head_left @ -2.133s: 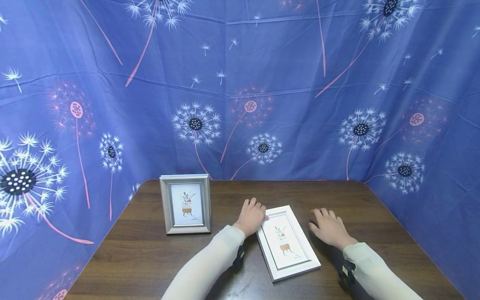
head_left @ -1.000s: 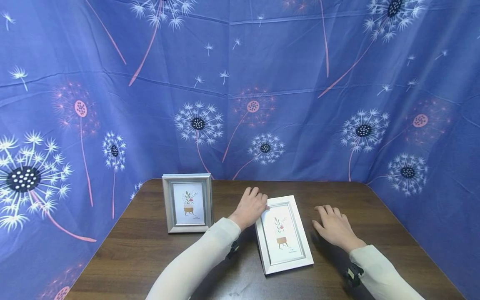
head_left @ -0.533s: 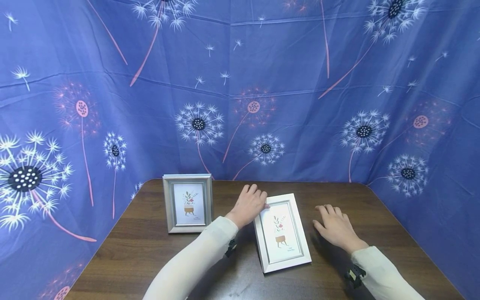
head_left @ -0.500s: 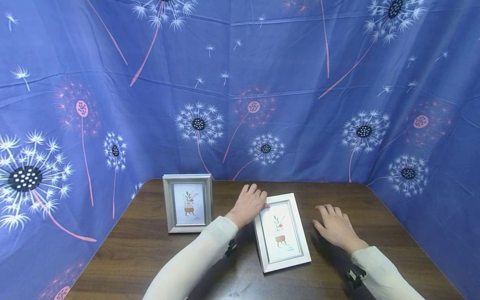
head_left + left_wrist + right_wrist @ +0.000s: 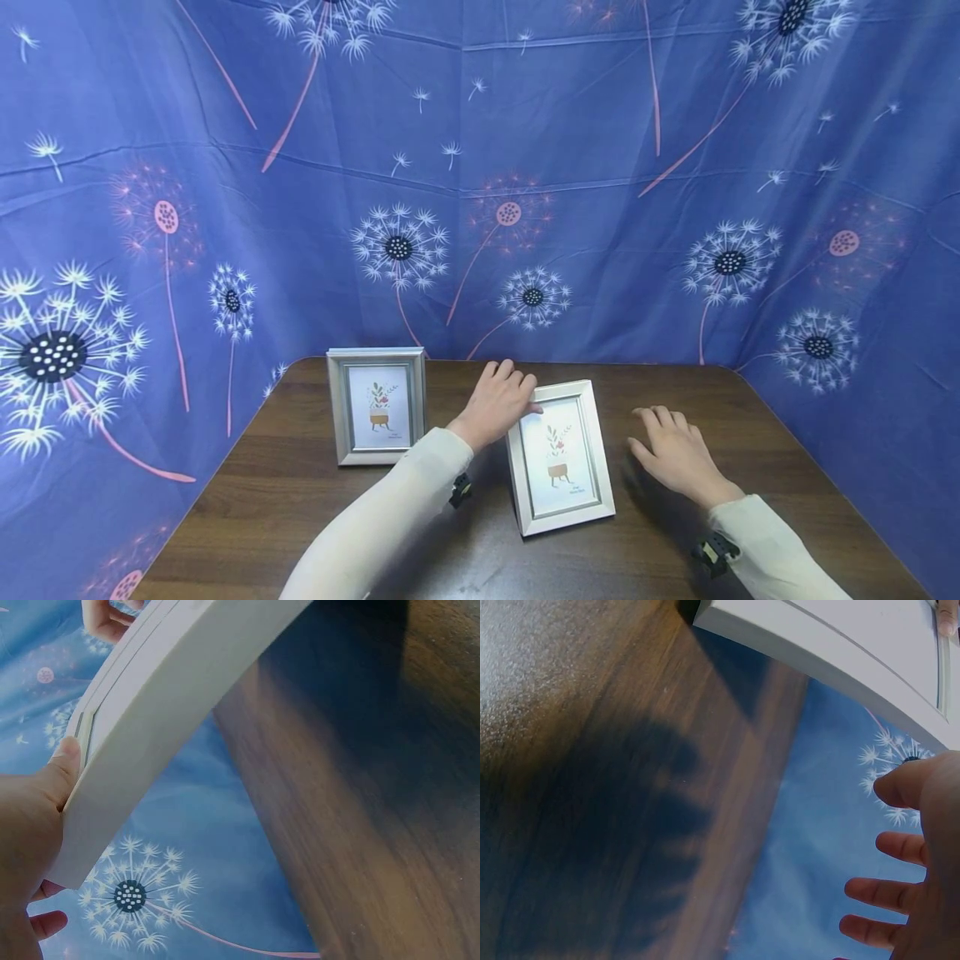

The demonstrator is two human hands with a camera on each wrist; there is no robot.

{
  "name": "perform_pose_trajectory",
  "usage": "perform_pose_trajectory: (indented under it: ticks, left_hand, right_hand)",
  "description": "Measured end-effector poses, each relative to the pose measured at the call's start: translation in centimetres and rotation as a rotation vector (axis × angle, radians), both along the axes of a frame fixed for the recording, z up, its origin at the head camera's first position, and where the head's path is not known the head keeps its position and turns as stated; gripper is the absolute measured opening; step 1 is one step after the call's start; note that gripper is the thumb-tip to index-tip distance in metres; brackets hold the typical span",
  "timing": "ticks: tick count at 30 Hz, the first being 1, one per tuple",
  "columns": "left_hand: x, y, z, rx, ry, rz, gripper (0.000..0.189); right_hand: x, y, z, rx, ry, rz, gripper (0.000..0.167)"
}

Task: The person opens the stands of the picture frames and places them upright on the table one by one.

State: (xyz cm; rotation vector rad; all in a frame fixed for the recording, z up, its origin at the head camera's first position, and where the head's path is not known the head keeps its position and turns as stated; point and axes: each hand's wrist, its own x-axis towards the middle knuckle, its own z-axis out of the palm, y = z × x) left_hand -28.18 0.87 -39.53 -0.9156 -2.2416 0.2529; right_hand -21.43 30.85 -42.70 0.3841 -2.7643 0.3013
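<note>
The person's left hand [image 5: 497, 405] pinches the white picture frame [image 5: 533, 512] at its upper left corner, the thumb lying on the front rim and the fingers behind, so the grip is closed to the thickness of that edge. From the grip the frame extends down and to the right, leaning back, its face toward the head camera; whether its lower edge touches the tabletop is hard to tell. Inside it, below the grip, is a printed picture [image 5: 556, 457] of a flowering plant in a brown footed planter. Across the frame from the grip, the right hand [image 5: 678, 457] holds nothing, its fingers loosely extended and apart above the wooden table [image 5: 277, 517]. To the left of the grip, well apart from the white frame, a silver picture frame [image 5: 340, 417] stands upright. Beyond the grip hangs a blue dandelion-print cloth [image 5: 592, 117].
</note>
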Motion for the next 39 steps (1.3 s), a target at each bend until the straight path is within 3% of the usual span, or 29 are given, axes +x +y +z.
perform_pose_trajectory:
  ticks: [12, 28, 39]
  left_hand:
    - [0.3, -0.3, 1.2, 0.056, 0.034, -0.07, 0.044]
    - [0.4, -0.3, 2.1, 0.048, 0.089, -0.126, 0.042]
    - [0.7, -0.3, 2.8, 0.034, 0.078, -0.127, 0.043]
  right_hand:
    - [0.1, 0.0, 0.8, -0.011, 0.001, 0.003, 0.043]
    - [0.6, -0.2, 2.0, -0.022, 0.042, 0.014, 0.043]
    - [0.9, -0.2, 2.2, -0.028, 0.051, 0.015, 0.043]
